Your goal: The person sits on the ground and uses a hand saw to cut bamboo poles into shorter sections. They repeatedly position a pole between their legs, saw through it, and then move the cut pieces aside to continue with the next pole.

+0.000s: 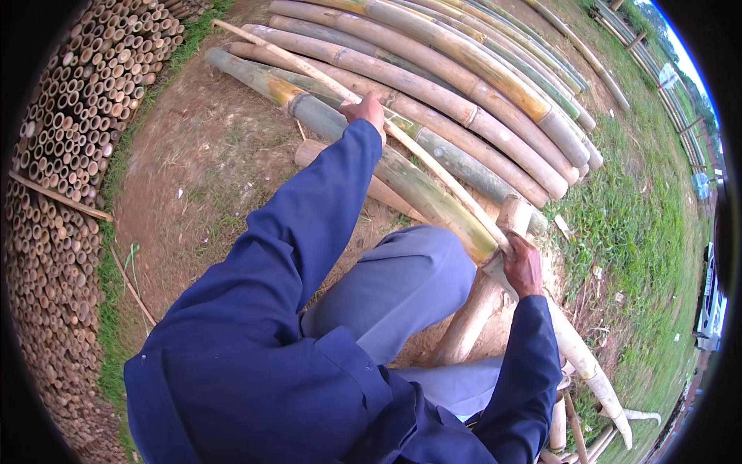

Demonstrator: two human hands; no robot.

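Observation:
My left hand [365, 110] grips a thin split bamboo strip [309, 69] that runs from the far left diagonally down to my right. The strip lies along a thick green-yellow bamboo pole [402, 174] that rests across a short wooden log [479, 301]. At the pole's near cut end, my right hand [525, 267] is closed on the lower end of the strip and what looks like a tool handle; the tool itself is hidden. Both arms wear dark blue sleeves. My knee in grey trousers [402, 286] is bent under the pole.
A row of long thick bamboo poles [464, 77] lies side by side beyond my hands. A tall stack of bamboo seen end-on [69, 155] fills the left. Bare dirt [201, 178] lies between; grass [641, 216] spreads right. Short cut pieces [595, 379] lie lower right.

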